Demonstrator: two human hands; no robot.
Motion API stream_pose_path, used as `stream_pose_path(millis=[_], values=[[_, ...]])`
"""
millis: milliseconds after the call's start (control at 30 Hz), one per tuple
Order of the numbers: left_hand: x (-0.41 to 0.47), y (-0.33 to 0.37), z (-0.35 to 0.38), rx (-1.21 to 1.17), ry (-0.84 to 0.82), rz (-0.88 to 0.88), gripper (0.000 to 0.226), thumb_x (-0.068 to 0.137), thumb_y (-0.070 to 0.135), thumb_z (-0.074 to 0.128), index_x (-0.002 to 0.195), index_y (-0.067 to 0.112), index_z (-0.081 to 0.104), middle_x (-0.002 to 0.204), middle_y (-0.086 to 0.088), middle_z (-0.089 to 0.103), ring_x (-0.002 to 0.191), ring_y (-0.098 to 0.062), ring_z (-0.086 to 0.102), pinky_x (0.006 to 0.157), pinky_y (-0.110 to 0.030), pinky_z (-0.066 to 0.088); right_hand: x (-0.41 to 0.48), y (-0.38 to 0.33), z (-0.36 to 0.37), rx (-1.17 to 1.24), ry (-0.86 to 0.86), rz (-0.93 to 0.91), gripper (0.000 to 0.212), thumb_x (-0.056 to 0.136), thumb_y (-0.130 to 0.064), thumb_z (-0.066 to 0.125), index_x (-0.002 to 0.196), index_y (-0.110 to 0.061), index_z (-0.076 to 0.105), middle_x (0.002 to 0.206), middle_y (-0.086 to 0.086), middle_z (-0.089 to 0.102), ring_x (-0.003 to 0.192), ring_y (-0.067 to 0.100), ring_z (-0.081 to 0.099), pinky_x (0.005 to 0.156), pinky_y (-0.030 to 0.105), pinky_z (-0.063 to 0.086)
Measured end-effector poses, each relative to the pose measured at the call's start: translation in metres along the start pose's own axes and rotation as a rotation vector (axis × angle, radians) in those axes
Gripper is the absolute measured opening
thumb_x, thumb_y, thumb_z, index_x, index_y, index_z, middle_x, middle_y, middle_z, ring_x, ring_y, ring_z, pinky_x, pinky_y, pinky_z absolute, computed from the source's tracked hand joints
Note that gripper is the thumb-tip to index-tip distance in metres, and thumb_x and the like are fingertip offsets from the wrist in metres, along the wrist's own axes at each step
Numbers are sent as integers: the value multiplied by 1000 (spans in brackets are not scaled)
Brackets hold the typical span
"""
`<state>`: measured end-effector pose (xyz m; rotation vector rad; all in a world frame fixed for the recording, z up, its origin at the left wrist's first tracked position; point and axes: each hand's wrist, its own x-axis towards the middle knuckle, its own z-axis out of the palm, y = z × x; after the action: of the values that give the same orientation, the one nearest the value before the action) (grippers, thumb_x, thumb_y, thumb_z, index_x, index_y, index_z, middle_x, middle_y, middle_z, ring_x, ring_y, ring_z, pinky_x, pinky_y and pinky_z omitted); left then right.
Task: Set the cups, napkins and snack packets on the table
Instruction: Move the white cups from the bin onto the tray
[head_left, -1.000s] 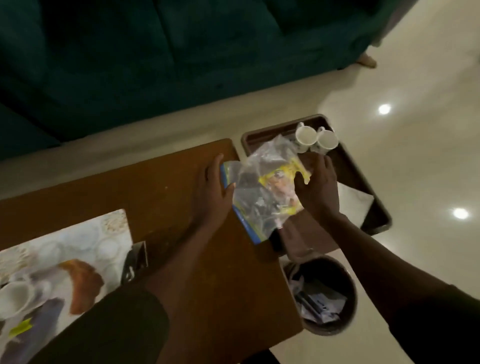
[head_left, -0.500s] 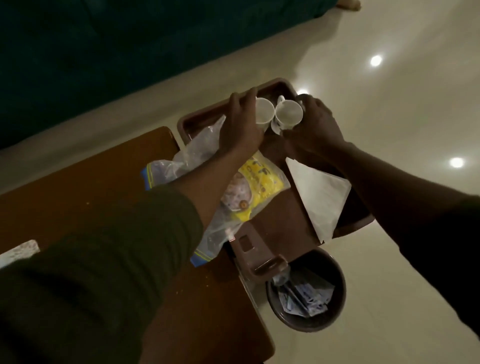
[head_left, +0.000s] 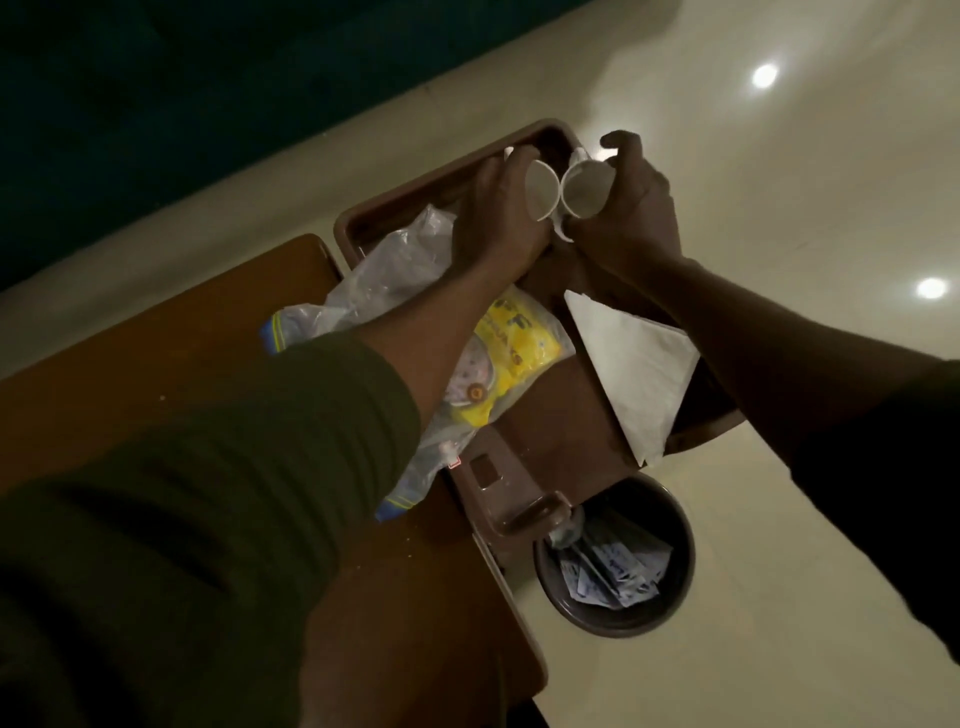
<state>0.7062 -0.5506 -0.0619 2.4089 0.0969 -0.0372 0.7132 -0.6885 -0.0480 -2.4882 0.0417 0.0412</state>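
Observation:
Two white cups are lifted over the far end of a brown tray (head_left: 415, 192). My left hand (head_left: 493, 218) grips the left cup (head_left: 543, 189), tilted with its mouth toward me. My right hand (head_left: 631, 218) grips the right cup (head_left: 584, 189), also tilted, touching the other. A clear bag of snack packets (head_left: 509, 353) with a yellow packet inside lies across the table's right edge and the tray, partly under my left forearm. A white napkin (head_left: 634, 374) rests on the tray's right side.
The brown wooden table (head_left: 156, 374) fills the left. A round dark bin (head_left: 618, 566) with paper scraps stands on the pale floor below the tray. A dark green sofa (head_left: 208, 78) runs along the top. The tray sits on a brown stool (head_left: 524, 499).
Both hands left the snack bag, reached to the tray's far end and closed on the cups. The cups have since been lifted and tipped toward me. The view dropped toward the tray.

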Motion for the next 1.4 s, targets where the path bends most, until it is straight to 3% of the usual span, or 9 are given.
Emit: stream_pose_path(millis=[100,200,367,533,933,1100,1200,1300,1400], values=[[-31,-5,-84,-42,229,25,63,73,22,71,133,23,52,128,-7,57,119,-27,54,86,-28,42,-27,-85,-18,-6,20,-163,83,65,-34,76,137,-14,40,126,10,59,113,27,55,79,24,35],[-35,-3,-93,-76,291,25,63,75,25,73,134,23,52,126,-7,57,115,-25,55,78,-21,37,-28,-100,-26,-6,22,-200,85,68,-37,77,140,-15,37,135,11,53,120,27,50,85,23,35],[-79,-11,-90,-158,306,-77,64,76,22,73,136,23,50,129,-5,55,117,-21,56,89,-25,43,-53,-103,-13,-33,-7,-230,81,70,-41,75,139,-20,39,131,8,54,119,28,51,88,36,46],[-152,-91,-162,-153,437,-167,65,77,21,75,136,19,50,130,-6,55,119,-20,54,88,-18,39,-112,-195,46,-8,-117,-394,80,68,-32,77,138,-18,41,128,9,55,118,31,50,85,37,45],[-371,-228,-280,-150,548,-431,67,78,30,75,139,24,47,138,-6,54,126,-23,53,97,-29,47,-314,-334,173,-9,-363,-506,78,70,-28,78,138,-23,41,131,8,52,120,28,48,82,37,46],[-469,-271,-314,-48,591,-485,68,75,35,74,137,26,47,130,-2,54,120,-19,55,89,-32,53,-404,-373,206,20,-455,-547,77,69,-26,78,138,-24,43,133,7,52,121,29,51,87,45,53],[-531,-299,-317,18,552,-474,70,75,40,71,138,27,44,134,-2,55,122,-22,56,89,-35,55,-461,-378,231,-18,-494,-538,79,67,-31,79,137,-25,43,133,7,55,119,29,54,86,43,55],[-589,-330,-312,34,464,-561,71,77,45,69,140,37,37,134,5,53,121,-17,56,87,-35,57,-511,-378,257,-59,-528,-539,80,70,-30,77,140,-25,37,147,4,42,134,28,43,91,42,53],[-622,-359,-310,12,429,-660,71,74,45,70,136,38,37,134,7,52,116,-19,60,82,-36,58,-541,-377,280,-87,-569,-443,80,67,-28,76,138,-27,38,141,4,45,127,31,49,80,43,54]])
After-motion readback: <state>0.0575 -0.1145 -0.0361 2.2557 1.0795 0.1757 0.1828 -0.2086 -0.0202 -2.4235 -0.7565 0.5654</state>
